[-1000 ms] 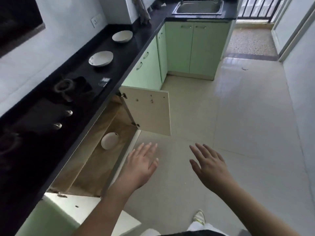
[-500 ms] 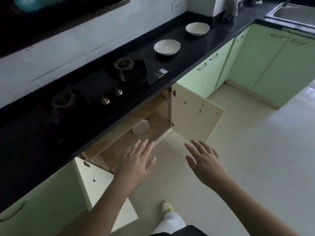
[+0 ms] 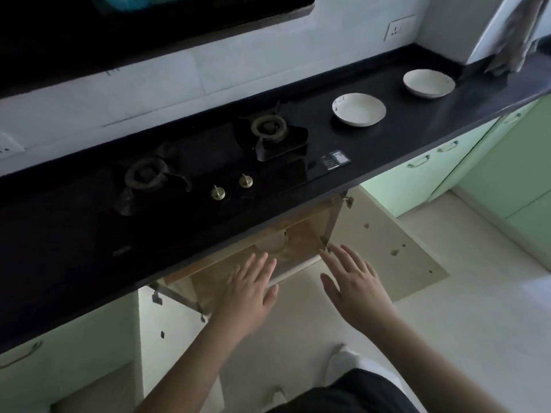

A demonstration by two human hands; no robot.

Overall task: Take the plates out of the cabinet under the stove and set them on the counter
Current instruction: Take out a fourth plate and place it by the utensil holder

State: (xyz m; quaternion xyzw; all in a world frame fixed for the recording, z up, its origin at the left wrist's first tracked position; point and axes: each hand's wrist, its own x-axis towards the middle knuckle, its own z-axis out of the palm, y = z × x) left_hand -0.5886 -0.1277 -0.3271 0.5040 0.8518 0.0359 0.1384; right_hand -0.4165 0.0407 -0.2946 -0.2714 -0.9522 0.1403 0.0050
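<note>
Two white plates rest on the black counter (image 3: 423, 135) to the right of the stove: a nearer plate (image 3: 358, 109) and a farther plate (image 3: 428, 83). Under the stove the cabinet (image 3: 301, 234) stands with both doors swung out. A third pale plate (image 3: 275, 241) lies on its wooden floor, half hidden by the counter edge. My left hand (image 3: 247, 289) hovers open at the cabinet mouth, just below that plate. My right hand (image 3: 354, 281) is open beside it, by the right door's lower hinge. Neither hand holds anything.
The gas stove (image 3: 208, 162) with two burners and two brass knobs fills the counter above the cabinet. The right door (image 3: 384, 248) juts over the floor; the left door (image 3: 176, 332) stands by my left forearm. Green cabinets (image 3: 432, 174) run off to the right.
My view has swung left and closer to the stove. Both open hands have moved forward to the cabinet opening, and the plate inside is now partly hidden under the counter edge.
</note>
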